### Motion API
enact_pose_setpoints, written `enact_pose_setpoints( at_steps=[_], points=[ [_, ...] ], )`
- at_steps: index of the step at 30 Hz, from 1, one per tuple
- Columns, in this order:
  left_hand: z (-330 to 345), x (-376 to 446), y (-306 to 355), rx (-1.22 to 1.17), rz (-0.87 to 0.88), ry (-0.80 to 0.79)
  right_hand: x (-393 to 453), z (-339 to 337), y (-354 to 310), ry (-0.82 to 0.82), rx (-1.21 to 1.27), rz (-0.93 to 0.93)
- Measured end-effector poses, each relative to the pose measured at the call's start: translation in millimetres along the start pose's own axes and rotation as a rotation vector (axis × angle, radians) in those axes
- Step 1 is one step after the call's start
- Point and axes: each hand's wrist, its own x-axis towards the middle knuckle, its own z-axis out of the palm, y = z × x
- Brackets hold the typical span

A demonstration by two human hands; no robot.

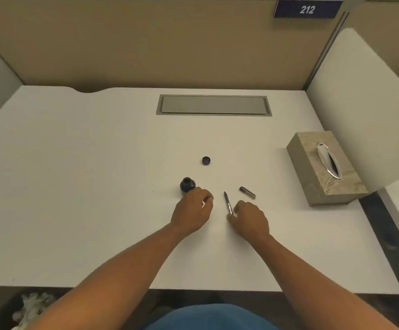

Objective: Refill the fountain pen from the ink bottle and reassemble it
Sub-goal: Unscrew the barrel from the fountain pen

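An open dark ink bottle (187,185) stands on the white desk (74,186), and its small round cap (206,160) lies farther back. My left hand (192,211) rests just in front and to the right of the bottle, fingers loosely curled, with nothing visible in them. My right hand (249,221) pinches the lower end of the pen's nib section (227,201), a thin dark and silver piece whose tip points away from me. A short dark pen barrel (247,192) lies on the desk just right of the nib section.
A wood-patterned tissue box (324,167) sits at the right of the desk. A grey cable hatch (214,105) is set into the desk at the back. Beige partition walls enclose the back and right. A bin with crumpled tissue (30,306) stands below the front edge.
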Motion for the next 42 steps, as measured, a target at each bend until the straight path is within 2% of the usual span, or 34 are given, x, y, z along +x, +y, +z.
enact_pose_setpoints(
  at_steps=[5,9,11,16,18,21,24,26,30,33,37,42],
  points=[
    [0.3,-1.3,-2.9,-0.104,-0.109,-0.045,-4.5,0.9,-7.1,0.013,0.110,0.103],
    [-0.8,4.7,1.0,-0.551,-0.427,-0.037,-9.6,-0.9,-16.4,0.032,0.270,0.129],
    [1.0,5.6,4.2,-0.644,-0.507,-0.063,-13.3,-1.9,-23.4,0.050,0.330,0.111],
    [2.5,7.1,6.4,-0.779,-0.608,-0.050,-23.4,-8.3,-38.6,0.074,0.418,0.024],
    [-0.1,6.5,7.1,-0.913,-0.638,-0.080,-26.8,-8.9,-41.8,0.054,0.458,-0.001],
    [-6.2,1.5,9.5,-1.114,-0.627,-0.146,-31.7,-10.4,-44.7,0.015,0.536,-0.016],
    [-10.1,-3.7,7.7,-1.179,-0.598,-0.138,-36.6,-15.7,-46.7,-0.011,0.585,-0.025],
    [-12.8,-5.2,6.4,-1.199,-0.593,-0.135,-40.4,-21.4,-47.0,-0.088,0.650,-0.017],
    [-18.6,-5.3,2.9,-1.256,-0.595,-0.107,-48.1,-31.9,-43.0,-0.433,0.879,0.091],
    [-20.4,-4.9,0.5,-1.263,-0.603,-0.120,-48.8,-31.0,-38.5,-0.530,1.027,0.162],
    [-19.8,-3.8,0.1,-1.291,-0.620,-0.090,-45.9,-24.5,-36.0,-0.400,1.115,0.184],
    [-17.5,-2.8,7.4,-1.321,-0.613,-0.034,-46.6,-21.1,-36.0,-0.187,1.029,0.105]
  ],
)
